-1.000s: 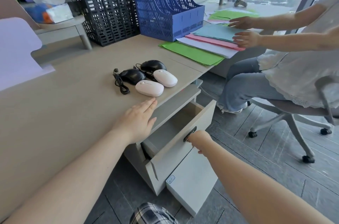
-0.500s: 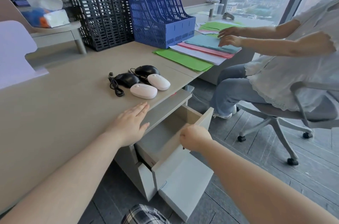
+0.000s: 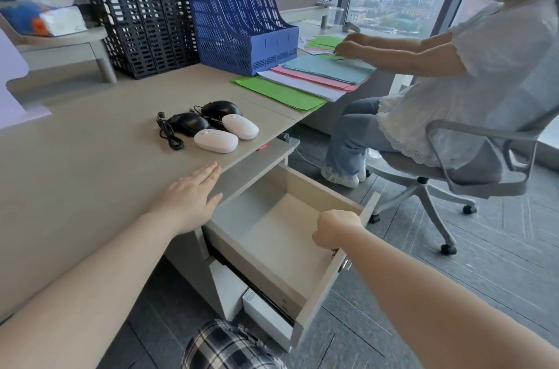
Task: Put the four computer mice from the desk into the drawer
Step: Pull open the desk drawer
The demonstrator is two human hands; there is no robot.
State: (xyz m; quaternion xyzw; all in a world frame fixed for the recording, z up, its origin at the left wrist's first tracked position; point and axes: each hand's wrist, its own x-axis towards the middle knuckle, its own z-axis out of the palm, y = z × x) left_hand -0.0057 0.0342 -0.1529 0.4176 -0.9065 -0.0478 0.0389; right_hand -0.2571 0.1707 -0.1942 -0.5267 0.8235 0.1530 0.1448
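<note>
Two white mice, one nearer [image 3: 216, 141] and one farther [image 3: 240, 126], lie beside two black corded mice, left [image 3: 188, 123] and back [image 3: 221, 109], near the desk [image 3: 78, 163] edge. The top drawer [image 3: 281, 235] under the desk stands pulled far out and holds nothing. My right hand [image 3: 335, 232] is closed over the top of the drawer front. My left hand [image 3: 190, 196] rests flat on the desk edge, fingers together, a short way in front of the nearer white mouse.
A black cable coil [image 3: 168, 134] lies left of the mice. Blue [image 3: 239, 18] and black [image 3: 148, 27] file racks stand at the back. Coloured sheets [image 3: 305, 81] cover the right desk, where a seated person [image 3: 447, 96] on a wheeled chair [image 3: 472, 184] sorts them.
The drawer has slid out much farther, pulled by my right hand, and its bare inside now shows. My left hand has stayed flat on the desk edge.
</note>
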